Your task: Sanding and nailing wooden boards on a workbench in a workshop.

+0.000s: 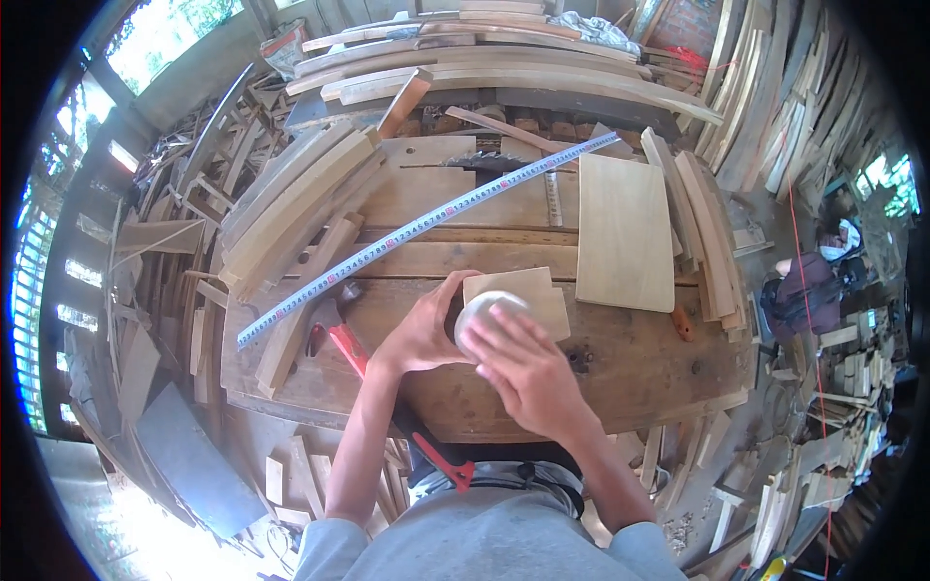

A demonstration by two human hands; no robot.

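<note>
My left hand [424, 329] is closed on the left side of a small pale wooden board [544, 298], with its thumb side at the board's edge. Against that board my right hand [523, 366] holds a round whitish disc-like thing [472, 318], its fingers laid over the top. The exact kind of the round thing does not show. Left of my hands, a tool with a red handle [347, 349] lies on the wooden bench [436, 402]. A long white measuring strip [426, 225] runs diagonally across the bench beyond my hands.
A larger flat board [625, 232] lies at the right. A toothed circular saw blade [489, 161] rises from the bench's far part. Timber strips [300, 208] are stacked left, more [707, 237] right. Another red handle [444, 463] is near my waist. A person [812, 295] is at far right.
</note>
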